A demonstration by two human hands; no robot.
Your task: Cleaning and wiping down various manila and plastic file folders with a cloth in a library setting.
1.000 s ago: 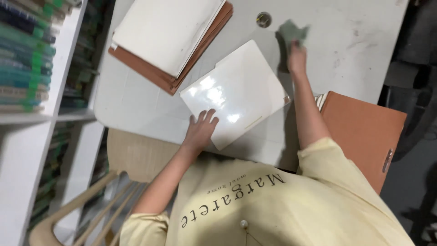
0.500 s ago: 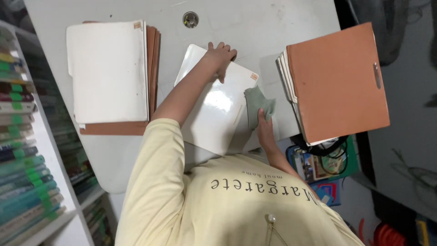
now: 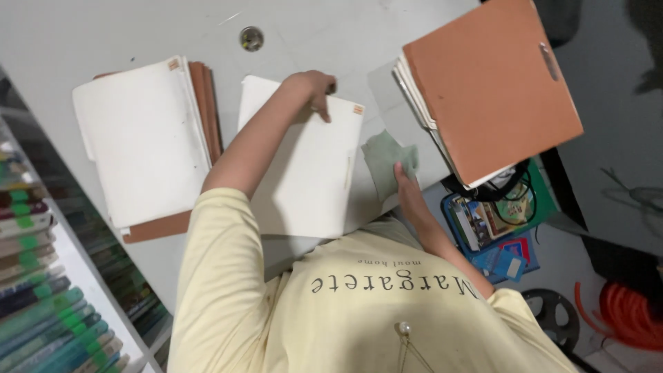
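We press our left hand [image 3: 314, 86], fingers curled, on the far edge of a white folder [image 3: 304, 162] lying flat on the grey table [image 3: 124, 34]. Our right hand [image 3: 407, 190] lies spread on a green cloth [image 3: 387, 155] just beside the folder's edge.
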